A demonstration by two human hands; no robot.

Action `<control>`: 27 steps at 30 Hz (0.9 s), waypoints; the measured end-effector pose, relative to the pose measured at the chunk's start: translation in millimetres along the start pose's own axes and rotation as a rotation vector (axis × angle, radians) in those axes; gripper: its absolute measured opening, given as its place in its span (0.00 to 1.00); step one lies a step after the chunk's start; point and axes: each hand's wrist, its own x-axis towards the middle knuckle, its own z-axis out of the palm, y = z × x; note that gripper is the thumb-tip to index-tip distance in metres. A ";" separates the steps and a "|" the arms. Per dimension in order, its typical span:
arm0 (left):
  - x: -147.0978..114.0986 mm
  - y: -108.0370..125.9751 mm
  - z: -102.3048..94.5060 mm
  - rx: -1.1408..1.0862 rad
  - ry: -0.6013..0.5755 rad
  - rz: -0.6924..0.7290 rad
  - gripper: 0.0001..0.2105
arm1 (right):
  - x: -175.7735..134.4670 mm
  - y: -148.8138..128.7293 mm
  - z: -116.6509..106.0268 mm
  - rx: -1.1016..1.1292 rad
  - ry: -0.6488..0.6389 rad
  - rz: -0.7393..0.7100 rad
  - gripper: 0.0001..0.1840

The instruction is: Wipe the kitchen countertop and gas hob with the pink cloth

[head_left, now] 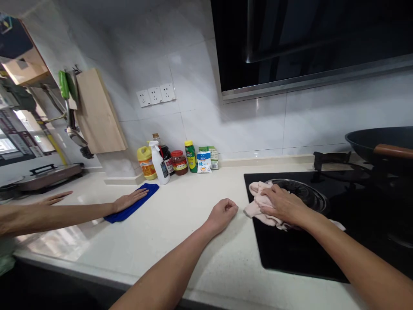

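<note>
My right hand (285, 204) grips a bunched pale pink cloth (258, 206), pressing it on the left part of the black glass cooktop (290, 254), beside the round burner (309, 193). One end of the cloth shows past my wrist. My left hand (223, 215) rests on the white countertop (193, 206) just left of the cooktop, its fingers curled in with nothing seen in them. Farther left, another person's hand (130, 200) lies flat on a blue cloth (124, 214), and that person's second hand (54, 199) is over the counter.
Along the wall stand a white spray bottle (159, 165), a yellow jug (146, 162), a red-lidded jar (179, 162), a green bottle (191, 157) and seasoning bags (204, 162). A wok (364, 142) sits at the back right. Overhead hangs a range hood (290, 43).
</note>
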 end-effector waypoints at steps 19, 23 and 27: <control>1.2 -7.0 5.1 0.034 -0.018 0.060 0.06 | -8.9 -25.6 15.2 0.123 0.046 -0.295 0.27; 0.2 -7.1 4.9 0.070 -0.018 0.063 0.07 | -0.9 -10.1 22.2 -0.039 0.116 -0.054 0.28; -2.4 -8.6 5.6 0.101 -0.018 0.084 0.09 | -1.9 -7.8 26.6 -0.044 0.118 -0.091 0.31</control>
